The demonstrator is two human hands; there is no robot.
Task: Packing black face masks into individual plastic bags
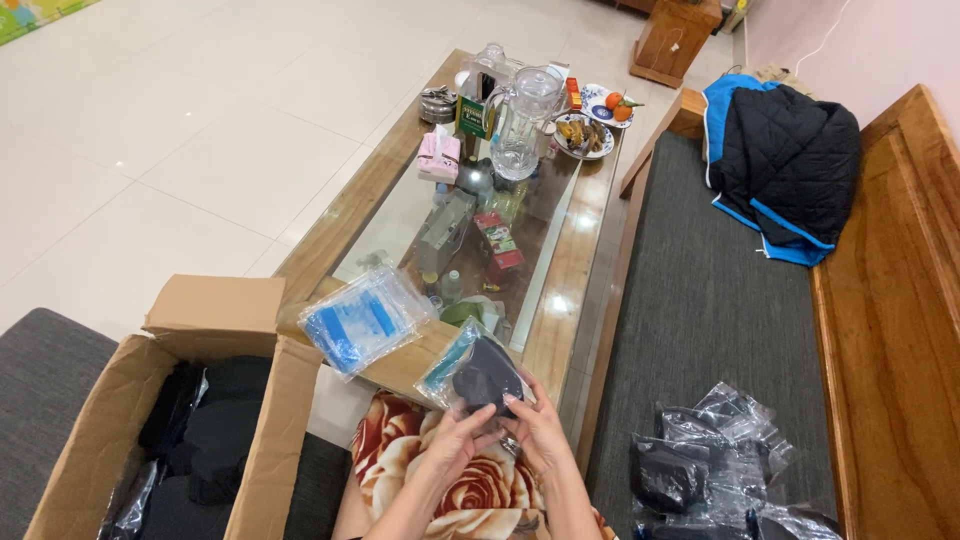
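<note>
Both hands meet over the lap: the left hand [452,440] and right hand [535,432] each close their grip on the lower edge of a clear bag [478,372] that holds a dark folded cloth piece, the bag tilted up toward the near edge of the table [580,260]. To handle it well, I judge the fingers should pinch the plastic mouth rather than the cloth, keeping the bag taut so the dark piece sits flat and does not bunch. Just left of it, a stack of empty clear bags with blue strips [362,322] lies on the table's near corner. A cardboard box [120,420] on the left, flaps open, is full of dark cloth. On the grey bench [700,320] to the right sits a heap of filled bags [710,460], clear and crinkled around dark contents. Farther up the table stand a glass jug [522,120], a small pink pack [438,155], a green box [470,115] and a red packet [498,243]. A black and blue jacket [785,165] lies on the bench's far end.
</note>
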